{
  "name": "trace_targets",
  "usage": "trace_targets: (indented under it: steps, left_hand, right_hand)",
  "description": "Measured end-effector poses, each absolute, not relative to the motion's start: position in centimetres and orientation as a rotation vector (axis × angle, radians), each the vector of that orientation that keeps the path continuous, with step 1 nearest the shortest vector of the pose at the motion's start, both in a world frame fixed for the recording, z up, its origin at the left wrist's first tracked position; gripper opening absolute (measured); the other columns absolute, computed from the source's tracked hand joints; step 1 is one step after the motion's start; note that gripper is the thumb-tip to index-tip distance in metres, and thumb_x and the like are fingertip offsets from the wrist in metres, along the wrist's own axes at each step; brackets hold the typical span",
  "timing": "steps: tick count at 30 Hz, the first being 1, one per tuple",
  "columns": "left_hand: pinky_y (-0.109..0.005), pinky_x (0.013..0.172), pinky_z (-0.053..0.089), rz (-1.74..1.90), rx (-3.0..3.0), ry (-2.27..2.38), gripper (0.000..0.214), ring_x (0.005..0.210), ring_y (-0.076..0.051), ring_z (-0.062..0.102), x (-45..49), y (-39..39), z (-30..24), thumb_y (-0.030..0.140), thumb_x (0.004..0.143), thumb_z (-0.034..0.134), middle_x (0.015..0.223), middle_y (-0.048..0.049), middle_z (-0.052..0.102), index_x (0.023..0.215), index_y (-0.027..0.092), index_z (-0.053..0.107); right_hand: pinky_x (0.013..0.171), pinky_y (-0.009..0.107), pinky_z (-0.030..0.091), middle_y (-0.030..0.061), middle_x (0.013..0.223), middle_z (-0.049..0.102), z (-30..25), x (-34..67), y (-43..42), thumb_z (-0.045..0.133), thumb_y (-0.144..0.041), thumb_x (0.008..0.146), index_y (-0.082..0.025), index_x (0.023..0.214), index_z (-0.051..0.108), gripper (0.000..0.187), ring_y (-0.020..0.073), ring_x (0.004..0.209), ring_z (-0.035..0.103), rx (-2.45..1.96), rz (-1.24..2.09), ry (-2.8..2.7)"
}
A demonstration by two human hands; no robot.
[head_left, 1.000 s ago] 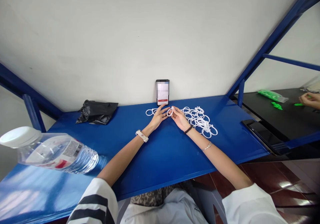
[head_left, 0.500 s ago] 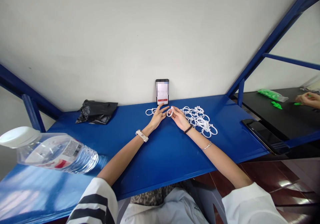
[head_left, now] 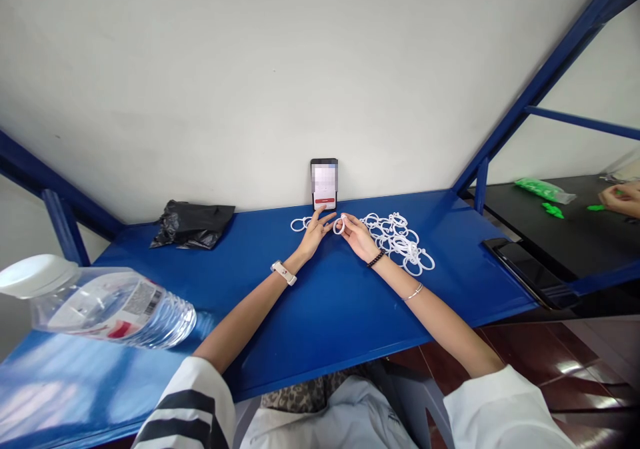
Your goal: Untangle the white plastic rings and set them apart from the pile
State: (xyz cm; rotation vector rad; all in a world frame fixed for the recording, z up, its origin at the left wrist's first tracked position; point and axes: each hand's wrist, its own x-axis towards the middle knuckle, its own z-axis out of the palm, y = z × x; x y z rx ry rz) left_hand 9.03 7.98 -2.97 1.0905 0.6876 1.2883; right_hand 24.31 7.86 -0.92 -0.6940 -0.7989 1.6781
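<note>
My right hand [head_left: 360, 239] pinches a white plastic ring [head_left: 339, 231] between thumb and fingers, held up a little over the blue table. Close on its left is my left hand [head_left: 313, 237], its fingers stretched out and apart, with nothing visible in its grasp. One fingertip reaches to the lower edge of a phone [head_left: 325, 183] that leans upright against the wall; whether it touches cannot be made out. Another white ring [head_left: 299, 224] lies just left of my left hand. To the right of my right hand spreads a pile of several white rings [head_left: 400, 241].
A black plastic bag [head_left: 194, 224] lies at the back left. Nearer on the left stands a clear water bottle [head_left: 110, 305] with a white cap. A dark phone [head_left: 525, 270] rests at the right edge. Beyond the frame, another person's hand [head_left: 620, 200] works by green pieces [head_left: 553, 210].
Almost nothing differs. My hands keep their places and the ring stays in my right hand; the whole view has shifted very slightly.
</note>
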Motion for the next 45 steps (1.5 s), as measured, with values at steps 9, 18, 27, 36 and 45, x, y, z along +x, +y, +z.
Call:
trace_targets:
  steps: [9,18,27,36,45]
  left_hand:
    - [-0.043,0.104,0.041,1.194,1.322,0.833,0.070,0.116,-0.024,0.058,9.8,7.7,-2.4,0.037,0.078,0.069,0.127,-0.0136,0.060,0.138,0.020,0.038]
    - [-0.041,0.095,0.048,1.154,1.501,0.866,0.052,0.104,-0.025,0.064,9.9,7.5,-2.2,0.039,0.078,0.070,0.111,-0.0131,0.068,0.121,0.014,0.057]
    - [-0.037,0.085,0.050,1.147,1.517,0.909,0.048,0.091,-0.024,0.067,9.8,7.1,-1.7,0.041,0.077,0.069,0.099,-0.0122,0.070,0.114,0.011,0.060]
    - [-0.030,0.069,0.050,1.130,1.466,0.918,0.049,0.067,-0.014,0.062,9.8,6.9,-1.3,0.048,0.073,0.070,0.083,-0.0082,0.071,0.104,0.011,0.064]
    - [-0.027,0.065,0.048,1.125,1.460,0.921,0.051,0.061,-0.011,0.059,9.7,7.1,-1.6,0.047,0.072,0.072,0.077,-0.0040,0.068,0.107,0.012,0.061]
  right_hand:
    - [0.077,0.027,0.051,-0.0011,0.081,0.069,-0.9,24.3,7.8,0.086,-0.032,0.059,-0.022,0.087,0.068,0.034,0.0129,0.079,0.064,-0.705,1.661,-0.817]
    - [0.073,0.026,0.049,0.0000,0.079,0.068,-0.5,24.1,7.5,0.082,-0.041,0.062,-0.022,0.087,0.071,0.033,0.0134,0.076,0.061,-0.729,1.621,-0.914]
    - [0.063,0.025,0.044,-0.0010,0.071,0.061,-1.0,24.0,7.6,0.078,-0.043,0.066,-0.021,0.083,0.074,0.028,0.0112,0.066,0.053,-0.759,1.515,-0.997]
    - [0.056,0.024,0.040,-0.0037,0.060,0.052,-0.9,24.2,7.8,0.078,-0.037,0.064,-0.020,0.075,0.071,0.022,0.0094,0.058,0.046,-0.754,1.541,-0.968]
    - [0.057,0.025,0.039,-0.0042,0.060,0.051,-1.0,24.2,7.9,0.077,-0.038,0.067,-0.019,0.074,0.069,0.022,0.0085,0.057,0.046,-0.723,1.575,-0.936]
